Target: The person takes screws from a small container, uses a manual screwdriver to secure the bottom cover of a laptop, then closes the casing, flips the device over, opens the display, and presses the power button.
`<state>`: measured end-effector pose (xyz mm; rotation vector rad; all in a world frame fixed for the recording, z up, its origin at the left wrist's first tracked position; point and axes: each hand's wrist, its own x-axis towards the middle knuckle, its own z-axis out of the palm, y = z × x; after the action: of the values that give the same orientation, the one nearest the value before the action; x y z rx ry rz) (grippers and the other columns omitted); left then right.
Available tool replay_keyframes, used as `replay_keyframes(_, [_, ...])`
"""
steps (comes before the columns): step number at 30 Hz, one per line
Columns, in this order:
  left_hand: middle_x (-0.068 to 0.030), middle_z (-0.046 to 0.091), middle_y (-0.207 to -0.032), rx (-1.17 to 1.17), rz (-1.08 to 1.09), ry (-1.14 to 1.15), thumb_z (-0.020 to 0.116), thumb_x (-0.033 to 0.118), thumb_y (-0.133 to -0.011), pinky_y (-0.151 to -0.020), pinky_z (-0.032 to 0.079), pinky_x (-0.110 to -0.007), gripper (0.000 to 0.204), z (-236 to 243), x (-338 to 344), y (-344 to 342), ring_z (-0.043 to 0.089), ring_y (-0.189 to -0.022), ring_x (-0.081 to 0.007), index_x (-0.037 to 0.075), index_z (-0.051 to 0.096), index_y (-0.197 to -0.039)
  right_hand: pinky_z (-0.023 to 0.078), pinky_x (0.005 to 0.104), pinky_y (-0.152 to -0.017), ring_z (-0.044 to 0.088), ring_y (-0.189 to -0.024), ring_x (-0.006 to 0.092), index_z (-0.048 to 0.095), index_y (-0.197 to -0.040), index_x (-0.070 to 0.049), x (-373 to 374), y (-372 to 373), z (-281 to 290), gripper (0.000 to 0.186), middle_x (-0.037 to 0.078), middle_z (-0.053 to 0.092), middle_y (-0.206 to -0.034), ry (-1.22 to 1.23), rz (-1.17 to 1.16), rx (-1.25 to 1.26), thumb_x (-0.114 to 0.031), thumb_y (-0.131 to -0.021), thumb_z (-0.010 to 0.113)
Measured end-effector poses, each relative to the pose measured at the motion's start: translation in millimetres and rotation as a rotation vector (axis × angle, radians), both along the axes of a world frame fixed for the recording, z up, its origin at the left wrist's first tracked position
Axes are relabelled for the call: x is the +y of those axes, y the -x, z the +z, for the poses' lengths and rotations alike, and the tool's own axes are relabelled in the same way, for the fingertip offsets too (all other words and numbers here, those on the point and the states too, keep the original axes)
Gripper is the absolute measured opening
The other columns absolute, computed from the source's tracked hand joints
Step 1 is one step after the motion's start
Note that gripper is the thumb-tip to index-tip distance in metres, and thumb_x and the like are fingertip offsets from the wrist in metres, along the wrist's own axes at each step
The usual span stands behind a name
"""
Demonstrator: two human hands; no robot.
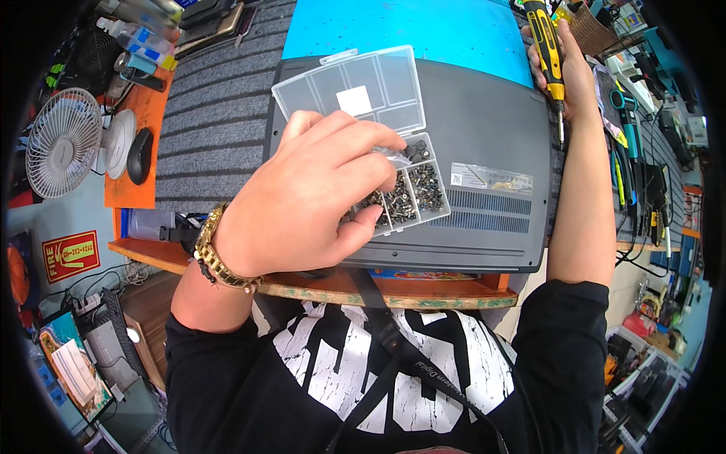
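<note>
My left hand [325,178] is over a clear plastic compartment box [442,209] of small screws [425,189], its fingers curled but apart, some tips down among the compartments; I cannot see anything held in them. The box's hinged lid [389,94] stands open behind it. The box rests on a dark grey laptop [491,113], underside up, with vent slots and a torn label. My right hand [575,76], past the laptop's upper right corner, is closed on a yellow and black screwdriver [548,53], tip pointing toward me.
A blue mat [333,26] and striped grey mat [215,91] lie on an orange desk [128,193]. Left are a white fan [62,147], mouse [140,157] and bottles [136,41]. Right are tools [624,136] and cables. The desk's wooden front edge runs before my torso.
</note>
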<state>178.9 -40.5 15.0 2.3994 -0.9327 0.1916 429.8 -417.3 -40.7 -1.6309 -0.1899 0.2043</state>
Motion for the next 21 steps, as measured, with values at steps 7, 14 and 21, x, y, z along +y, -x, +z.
replay_keyframes(7, [-0.0092,0.076,-0.141,-0.001,-0.003,0.002,0.086,0.003,-0.075,-0.098,0.044,-0.044,0.032,-0.8,0.9,-0.5,0.069,-0.109,-0.0293,0.011,0.072,-0.103,0.049,0.0183,-0.048,0.056,-0.053,0.0049,0.066,-0.147,0.000,-1.2,-2.4,-2.7,0.074,0.001,0.065,-0.081,-0.014,0.010,-0.004,-0.066,-0.122,0.041])
replay_keyframes(14, [-0.0098,0.076,-0.140,-0.019,-0.003,0.005,0.087,0.003,-0.075,-0.098,0.045,-0.044,0.033,-0.7,0.6,-0.7,0.070,-0.109,-0.0303,0.010,0.074,-0.105,0.049,0.0183,-0.048,0.057,-0.054,0.0047,0.068,-0.143,0.000,-2.0,-2.0,-2.3,0.073,0.001,0.065,-0.081,-0.021,0.015,0.012,-0.065,-0.123,0.041])
replay_keyframes(21, [-0.0089,0.076,-0.141,-0.008,-0.001,-0.006,0.087,0.005,-0.077,-0.098,0.045,-0.044,0.033,-0.3,0.4,-0.7,0.069,-0.107,-0.0290,0.010,0.076,-0.108,0.049,0.0183,-0.048,0.056,-0.054,0.0050,0.067,-0.143,0.000,-3.6,-3.9,-4.1,0.072,0.001,0.066,-0.081,-0.022,0.040,-0.020,-0.064,-0.123,0.041])
